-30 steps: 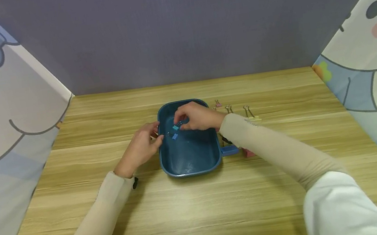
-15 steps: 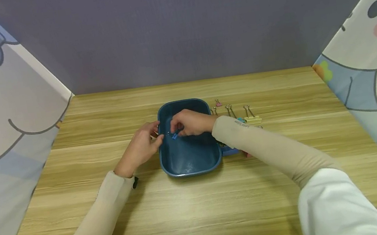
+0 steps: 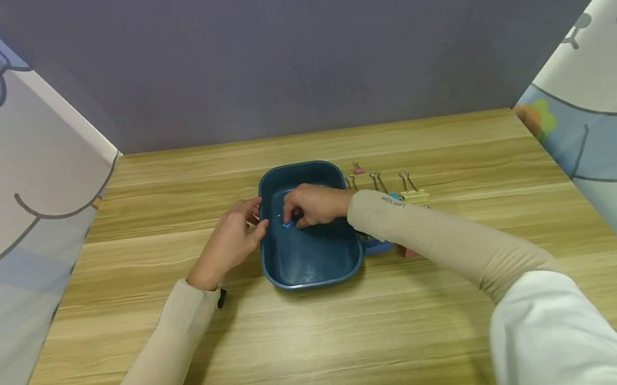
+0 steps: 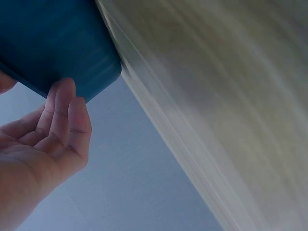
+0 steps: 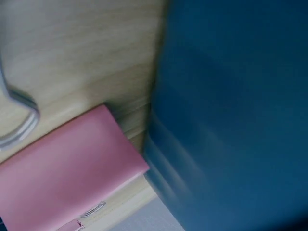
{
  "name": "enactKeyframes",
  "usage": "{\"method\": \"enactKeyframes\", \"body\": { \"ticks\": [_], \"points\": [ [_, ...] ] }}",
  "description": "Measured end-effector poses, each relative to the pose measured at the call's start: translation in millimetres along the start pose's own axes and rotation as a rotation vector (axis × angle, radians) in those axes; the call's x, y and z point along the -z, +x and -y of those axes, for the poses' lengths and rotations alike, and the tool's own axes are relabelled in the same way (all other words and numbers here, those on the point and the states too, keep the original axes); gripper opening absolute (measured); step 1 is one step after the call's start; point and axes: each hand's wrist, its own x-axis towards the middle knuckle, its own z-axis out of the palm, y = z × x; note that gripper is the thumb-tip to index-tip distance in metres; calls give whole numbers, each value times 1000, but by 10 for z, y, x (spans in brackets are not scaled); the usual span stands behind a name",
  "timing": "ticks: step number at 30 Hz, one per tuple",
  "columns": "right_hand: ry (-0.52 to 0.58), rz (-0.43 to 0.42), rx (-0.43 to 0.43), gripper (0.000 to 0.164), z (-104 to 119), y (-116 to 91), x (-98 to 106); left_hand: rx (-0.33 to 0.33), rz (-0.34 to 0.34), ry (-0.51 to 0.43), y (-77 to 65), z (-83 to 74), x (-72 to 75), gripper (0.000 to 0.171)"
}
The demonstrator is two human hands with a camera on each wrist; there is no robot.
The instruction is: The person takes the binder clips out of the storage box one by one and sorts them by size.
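Note:
A dark blue rectangular tray (image 3: 308,266) stands mid-table. At its left rim my left hand (image 3: 233,235) holds on, thumb over the edge; in the left wrist view the fingers (image 4: 65,108) lie against the outer wall. My right hand (image 3: 313,205) reaches into the tray over the right rim, fingers curled down and pinching at a small blue binder clip (image 3: 287,225). The fingers cover most of that clip, and the teal clip seen in the tray earlier is hidden. The right wrist view shows the tray's outer wall (image 5: 231,115) beside a large pink binder clip (image 5: 72,168).
Right of the tray lie several binder clips, among them a yellow clip (image 3: 415,196), a small pink clip (image 3: 358,170) and a teal clip (image 3: 395,196). A blue clip (image 3: 377,246) sits against the tray's right side. A grey panel (image 3: 297,46) closes off the table's back.
My right hand has moved from the teal clip toward the viewer and down onto the blue clip in the tray. My left hand has stayed at the rim.

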Motion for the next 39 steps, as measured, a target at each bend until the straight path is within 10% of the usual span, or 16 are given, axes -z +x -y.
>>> {"method": "enactKeyframes", "body": {
  "ticks": [39],
  "points": [
    [31, -166, 34, 7, -8, -165, 116, 34, 9, 37, 5, -29, 4, 47]
  ]
}}
